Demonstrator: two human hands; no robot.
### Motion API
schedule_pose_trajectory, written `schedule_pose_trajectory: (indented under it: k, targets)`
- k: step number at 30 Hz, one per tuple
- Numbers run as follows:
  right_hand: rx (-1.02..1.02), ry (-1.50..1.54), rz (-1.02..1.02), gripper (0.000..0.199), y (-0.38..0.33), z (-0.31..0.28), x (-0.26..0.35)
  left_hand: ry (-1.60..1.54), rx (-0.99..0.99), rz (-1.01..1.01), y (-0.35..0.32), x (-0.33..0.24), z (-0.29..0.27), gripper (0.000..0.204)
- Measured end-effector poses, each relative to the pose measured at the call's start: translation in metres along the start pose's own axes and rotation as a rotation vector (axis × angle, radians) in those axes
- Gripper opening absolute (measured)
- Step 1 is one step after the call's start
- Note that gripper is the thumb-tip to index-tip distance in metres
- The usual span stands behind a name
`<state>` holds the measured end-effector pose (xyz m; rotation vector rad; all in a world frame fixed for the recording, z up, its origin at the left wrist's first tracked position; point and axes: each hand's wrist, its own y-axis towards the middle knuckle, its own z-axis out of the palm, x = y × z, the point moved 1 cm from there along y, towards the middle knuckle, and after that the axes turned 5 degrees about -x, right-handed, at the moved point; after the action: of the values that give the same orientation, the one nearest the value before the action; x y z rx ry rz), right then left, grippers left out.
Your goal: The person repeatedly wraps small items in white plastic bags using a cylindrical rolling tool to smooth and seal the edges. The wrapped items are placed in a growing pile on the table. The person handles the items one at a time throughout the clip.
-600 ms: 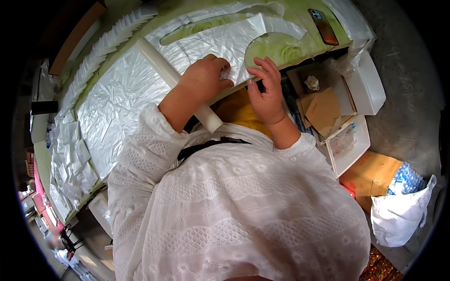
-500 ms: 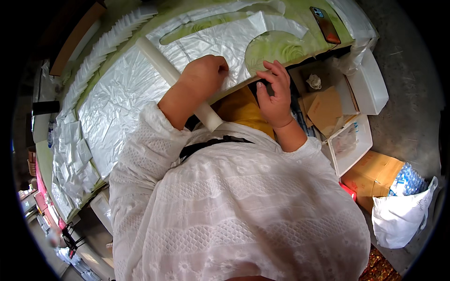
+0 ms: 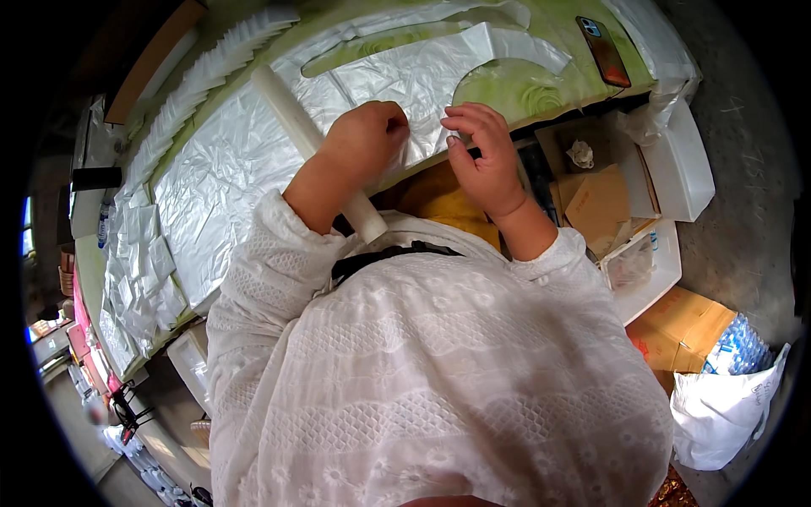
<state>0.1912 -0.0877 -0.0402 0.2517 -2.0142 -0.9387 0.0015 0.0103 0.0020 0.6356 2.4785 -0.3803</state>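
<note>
A white plastic bag sheet (image 3: 253, 160) with a cut-out handle lies spread over a green patterned tabletop (image 3: 541, 25). My left hand (image 3: 367, 139) rests closed on the sheet's near edge, its fingers pinching the plastic. My right hand (image 3: 483, 156) is beside it, fingertips curled at the same edge near the curved cut-out (image 3: 498, 84). A long white tube (image 3: 317, 152) lies diagonally across the sheet and passes under my left forearm. My white lace sleeves cover both forearms.
A phone (image 3: 603, 51) lies at the table's far right. Stacked white bags (image 3: 135, 262) sit at the left. White bins (image 3: 676, 177) with cardboard pieces, a brown box (image 3: 680, 325) and a white sack (image 3: 726, 406) stand on the floor at the right.
My right hand has moved in toward the left hand at the sheet's edge. My left hand stays closed on the plastic.
</note>
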Motion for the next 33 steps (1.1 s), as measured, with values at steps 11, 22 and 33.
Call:
schedule_pose_trajectory:
  k: [11,22,33]
  targets:
    - [0.167,-0.247,-0.023,0.04,0.029,0.023,-0.022,-0.334,-0.213,-0.042,-0.024,0.006,-0.016,0.024]
    - [0.296,0.126,-0.283,0.06,0.066,0.054,0.028,-1.159,-0.535,-0.19,-0.041,0.024,-0.076,0.043]
    - [0.31,-0.162,-0.092,0.023,0.048,0.053,-0.025,-0.576,-0.808,-0.606,-0.151,0.209,-0.09,0.053]
